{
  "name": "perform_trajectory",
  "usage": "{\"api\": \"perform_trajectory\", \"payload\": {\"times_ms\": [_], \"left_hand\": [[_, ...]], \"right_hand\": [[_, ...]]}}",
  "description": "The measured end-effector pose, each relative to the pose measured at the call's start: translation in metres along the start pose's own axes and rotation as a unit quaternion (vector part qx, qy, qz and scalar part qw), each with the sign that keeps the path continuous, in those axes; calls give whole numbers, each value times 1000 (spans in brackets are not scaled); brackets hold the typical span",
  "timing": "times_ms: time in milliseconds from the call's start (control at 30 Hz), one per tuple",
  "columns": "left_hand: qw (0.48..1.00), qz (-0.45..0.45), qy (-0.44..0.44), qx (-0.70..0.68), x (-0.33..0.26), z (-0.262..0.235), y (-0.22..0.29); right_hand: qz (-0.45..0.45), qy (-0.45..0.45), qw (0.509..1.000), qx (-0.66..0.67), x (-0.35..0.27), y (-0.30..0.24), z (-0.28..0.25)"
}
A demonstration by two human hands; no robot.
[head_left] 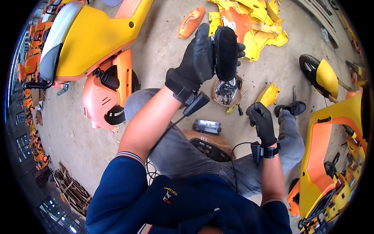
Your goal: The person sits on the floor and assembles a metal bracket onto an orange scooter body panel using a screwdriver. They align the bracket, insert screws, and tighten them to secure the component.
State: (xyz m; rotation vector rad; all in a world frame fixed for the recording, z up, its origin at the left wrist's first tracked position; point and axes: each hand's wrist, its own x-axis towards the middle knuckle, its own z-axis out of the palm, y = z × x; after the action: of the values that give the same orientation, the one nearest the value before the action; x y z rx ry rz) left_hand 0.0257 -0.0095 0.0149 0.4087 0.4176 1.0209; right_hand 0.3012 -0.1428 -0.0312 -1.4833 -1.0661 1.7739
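Observation:
My left hand [196, 58], in a black glove, is wrapped around a black oval housing [225, 52] with a glossy face, held up over the floor. Its fingertips show past the far side of the housing. My right hand [261, 121], gloved too, is curled closed above my right shin. Whatever its fingers hold, if anything, is hidden. Below the housing stands a container [215, 93] filled with screws and small dark parts. A small yellow-green piece [230, 110] and a black one lie beside it. Between my legs sits a clear-faced lamp unit [207, 126].
Yellow-and-orange scooters stand at left [89, 39] and right [317, 156]. A heap of yellow body panels [255, 27] and an orange panel [191, 22] lie ahead. A yellow panel [269, 93] rests near my right foot. Cables run from both wrist straps.

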Motion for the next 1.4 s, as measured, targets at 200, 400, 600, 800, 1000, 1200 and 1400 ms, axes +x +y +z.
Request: {"api": "perform_trajectory", "payload": {"times_ms": [200,400,600,800,1000,1200,1400], "left_hand": [[999,10,26,30,4,-3,-4],[999,-14,29,5,3,-1,-3],[997,-50,9,-60,5,-6,-3],[999,-34,-11,-24,3,-5,-4],[1000,-19,-10,7,4,-4,-4],[997,15,7,81,1,1,-9],[997,-18,24,70,5,-12,-11]], "right_hand": [[-25,-28,998,45,6,4,3],[-45,10,998,36,6,-1,4],[-76,3,997,30,4,-5,5],[-70,12,997,-4,3,-10,7],[-87,32,992,87,6,-5,7],[-89,31,982,165,9,2,1],[-107,66,983,131,15,3,-5]]}}
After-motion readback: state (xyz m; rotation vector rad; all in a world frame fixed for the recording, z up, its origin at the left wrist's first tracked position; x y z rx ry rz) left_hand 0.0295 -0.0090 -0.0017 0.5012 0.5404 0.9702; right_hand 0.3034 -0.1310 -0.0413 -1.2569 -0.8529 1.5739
